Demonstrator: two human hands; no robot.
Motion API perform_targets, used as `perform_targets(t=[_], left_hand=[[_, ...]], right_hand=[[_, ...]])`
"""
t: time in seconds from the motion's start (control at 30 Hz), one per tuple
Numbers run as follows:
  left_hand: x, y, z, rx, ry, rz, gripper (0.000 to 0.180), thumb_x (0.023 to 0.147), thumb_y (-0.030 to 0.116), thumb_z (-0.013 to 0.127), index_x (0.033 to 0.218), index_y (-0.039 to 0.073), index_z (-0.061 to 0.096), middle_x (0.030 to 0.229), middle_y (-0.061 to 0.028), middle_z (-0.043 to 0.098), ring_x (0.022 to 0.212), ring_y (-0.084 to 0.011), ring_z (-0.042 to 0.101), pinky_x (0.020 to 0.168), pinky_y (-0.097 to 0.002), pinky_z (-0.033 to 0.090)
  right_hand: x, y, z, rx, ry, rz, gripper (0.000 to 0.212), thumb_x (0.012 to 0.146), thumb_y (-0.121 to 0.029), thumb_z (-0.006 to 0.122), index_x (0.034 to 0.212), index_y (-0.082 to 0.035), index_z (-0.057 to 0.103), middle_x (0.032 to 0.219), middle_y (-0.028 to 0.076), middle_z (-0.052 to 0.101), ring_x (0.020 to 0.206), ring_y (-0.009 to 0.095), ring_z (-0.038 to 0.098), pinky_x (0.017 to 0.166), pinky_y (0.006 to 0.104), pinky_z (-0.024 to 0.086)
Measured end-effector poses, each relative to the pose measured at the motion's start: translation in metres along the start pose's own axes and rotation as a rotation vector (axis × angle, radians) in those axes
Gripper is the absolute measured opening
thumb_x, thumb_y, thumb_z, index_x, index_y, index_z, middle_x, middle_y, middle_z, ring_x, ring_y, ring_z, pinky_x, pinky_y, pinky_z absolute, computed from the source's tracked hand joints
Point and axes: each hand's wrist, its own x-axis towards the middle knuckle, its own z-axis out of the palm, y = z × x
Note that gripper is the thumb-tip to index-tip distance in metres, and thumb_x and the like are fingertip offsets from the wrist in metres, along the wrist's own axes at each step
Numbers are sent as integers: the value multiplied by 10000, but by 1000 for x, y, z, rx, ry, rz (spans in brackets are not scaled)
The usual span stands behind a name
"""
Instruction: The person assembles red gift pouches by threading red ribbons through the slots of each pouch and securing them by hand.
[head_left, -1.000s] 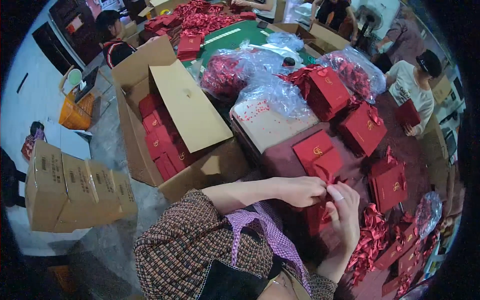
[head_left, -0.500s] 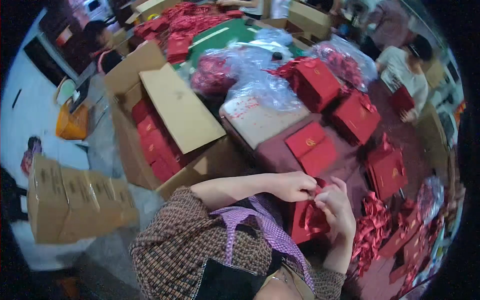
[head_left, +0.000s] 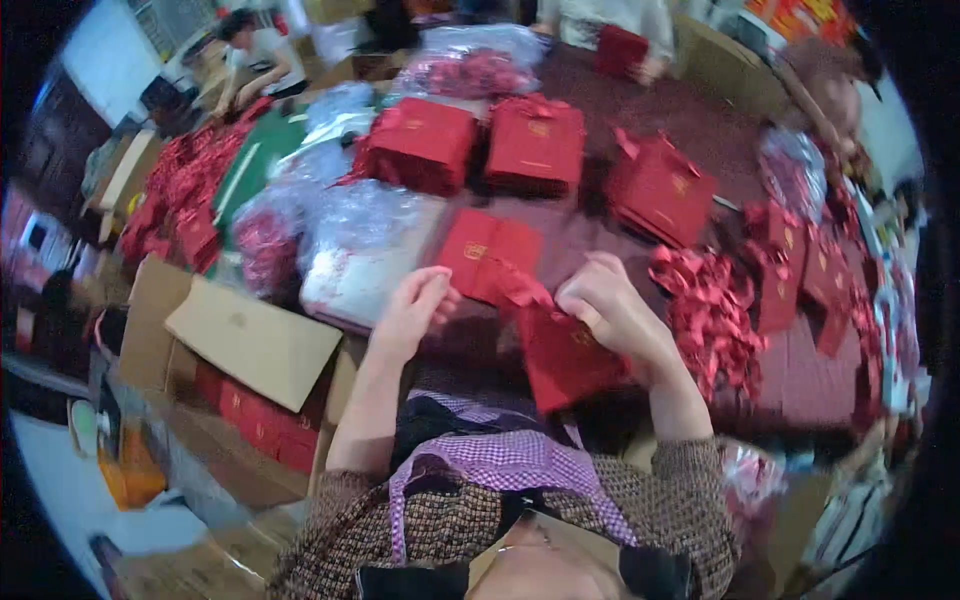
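My right hand (head_left: pixel 607 302) is closed at the top of a red gift bag (head_left: pixel 565 365), by its red ribbon (head_left: pixel 522 288). The bag hangs tilted in front of me, over the near edge of the table. To its left, my left hand (head_left: pixel 415 308) is raised with nothing visible in it, its fingers loosely curled and apart, somewhat blurred. Behind the ribbon, a flat red bag (head_left: pixel 485 250) with a gold mark lies on the table.
Stacks of red bags (head_left: pixel 533 145) stand further back on the dark red tablecloth (head_left: pixel 590 235). A heap of red ribbons (head_left: pixel 705 320) lies at right. Plastic wrap (head_left: pixel 355 225) covers a white pad at left. An open carton (head_left: pixel 150 330) holds red bags. Several people work around the table.
My view has swung to the right. My hands were together at the ribbon; now the left has come away from it, and the right holds the bag further right.
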Motion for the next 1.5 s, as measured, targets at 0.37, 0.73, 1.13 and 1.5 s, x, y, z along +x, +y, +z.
perform_targets(t=[0.37, 0.73, 1.13, 1.5], left_hand=[[-7, -7, 55, -483, -158, -155, 313, 959, 173, 486, 1204, -18, 522, 1145, -113, 597, 1046, -206, 585, 909, -351, 470], [34, -35, 16, -950, -583, -293, 422, 981, 395, 397, 1221, 67, 512, 1216, -153, 575, 1044, -287, 590, 852, -429, 497], [53, -12, -6, 369, 431, 354, 336, 907, 249, 584, 1030, -64, 590, 954, -138, 638, 859, -233, 596, 804, -319, 470], [95, -38, 6, 1347, 352, 582, 524, 748, 408, 721, 987, -51, 639, 960, -245, 629, 956, -400, 568, 861, -464, 435]], right_hand=[[0, -17, 22, -199, 52, -122, 690, 738, -420, 673, 1275, -42, 461, 1299, 166, 469, 1267, 343, 388, 1065, 512, 250], [-41, -23, -5, -392, -82, -41, 505, 807, -137, 539, 1306, -108, 465, 1351, 129, 482, 1222, 298, 484, 1002, 465, 358], [0, 150, -111, -833, 355, 288, 497, 803, -118, 606, 1285, -63, 497, 1293, 172, 519, 1210, 313, 485, 989, 418, 411], [-30, 159, -94, -594, 364, 270, 514, 836, -350, 649, 1235, -47, 535, 1234, 194, 554, 1146, 367, 519, 946, 409, 427]])
